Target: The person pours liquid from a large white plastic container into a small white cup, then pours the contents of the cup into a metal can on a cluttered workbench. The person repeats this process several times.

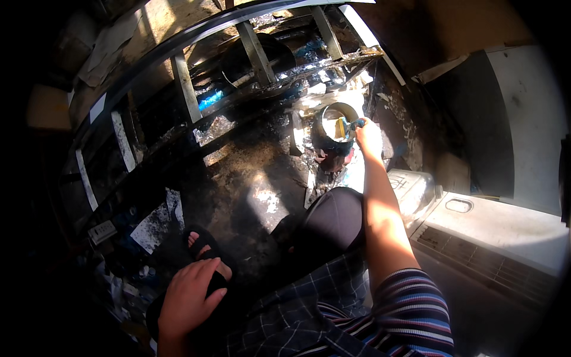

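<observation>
My right hand [370, 140] reaches out at the far right with its fingers closed round the blue handle of a paintbrush [343, 127]. The yellowish bristles are down inside a round metal can [324, 135], which has pale liquid in it. Just under the can is dark red crumpled material [332, 160]. My left hand [189, 297] lies on my left knee, fingers stretched out and holding nothing.
A dark ladder-like metal frame [256, 52] with several crossbars spans the far side. A blue scrap [211, 99] lies between its bars. To the right are a translucent plastic jug [410, 189] and a white panel with a grille [488, 250]. Stained paper [153, 229] litters the floor.
</observation>
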### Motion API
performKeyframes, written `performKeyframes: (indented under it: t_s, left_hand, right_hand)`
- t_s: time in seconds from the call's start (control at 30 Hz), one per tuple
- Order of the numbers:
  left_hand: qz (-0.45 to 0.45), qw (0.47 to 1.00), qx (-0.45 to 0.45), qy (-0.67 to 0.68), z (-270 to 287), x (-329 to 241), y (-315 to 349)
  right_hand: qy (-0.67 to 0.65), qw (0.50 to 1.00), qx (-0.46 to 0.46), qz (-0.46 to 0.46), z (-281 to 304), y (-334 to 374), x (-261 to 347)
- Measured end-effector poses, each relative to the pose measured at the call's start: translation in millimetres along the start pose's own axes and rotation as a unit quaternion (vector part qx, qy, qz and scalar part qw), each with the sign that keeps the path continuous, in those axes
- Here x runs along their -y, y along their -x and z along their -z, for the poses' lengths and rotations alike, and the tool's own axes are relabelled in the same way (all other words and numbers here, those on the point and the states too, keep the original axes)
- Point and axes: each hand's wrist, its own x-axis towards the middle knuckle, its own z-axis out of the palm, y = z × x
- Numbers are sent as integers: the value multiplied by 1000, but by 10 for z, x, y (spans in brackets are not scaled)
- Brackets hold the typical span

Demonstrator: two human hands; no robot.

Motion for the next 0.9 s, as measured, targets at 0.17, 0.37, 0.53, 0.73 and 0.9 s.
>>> performKeyframes:
  t_s: [0.17,0.37,0.53,0.73,0.9]
  left_hand:
    - [-5,1000,3,-2,-1,-3,-2]
    - [-4,1000,6,-10,10,-18,1]
    - [-3,1000,4,2,2,-20,16]
    - [-5,1000,3,-5,34,-45,19]
    - [-3,1000,1,-2,16,-43,31]
  right_hand:
    - [-81,996,23,-16,217,129,355]
    - [0,1000,-8,12,43,61,52]
    - [-41,999,3,-20,99,75,214]
    - [2,1000,-5,-15,-59,-18,-46]
    - [-33,999,16,-33,203,160,365]
